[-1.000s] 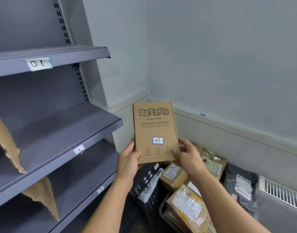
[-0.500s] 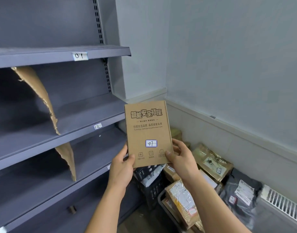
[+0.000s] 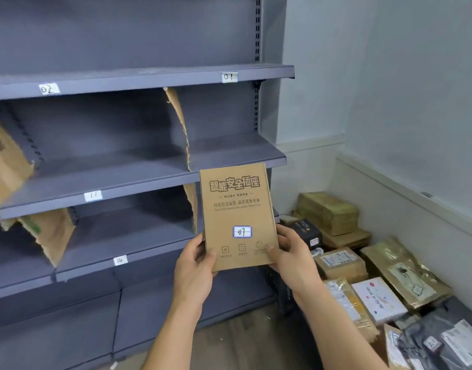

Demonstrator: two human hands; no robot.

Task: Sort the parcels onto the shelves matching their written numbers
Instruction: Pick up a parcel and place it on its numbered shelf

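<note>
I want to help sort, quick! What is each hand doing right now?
Left hand: gripping the lower left corner of the brown parcel labelled 07.
Right hand: gripping that parcel's lower right corner.

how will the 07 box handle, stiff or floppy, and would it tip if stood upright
Probably stiff: the box is flat though gripped only near its bottom. Likely light, since the left hand and right hand hold just its lower corners. Thin, so on end it may tip.

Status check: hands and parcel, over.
Copy: left hand and right hand grip brown parcel upright; sticker reads 07. Visible shelf tags: 01, 02, 11; no 07 legible.
</note>
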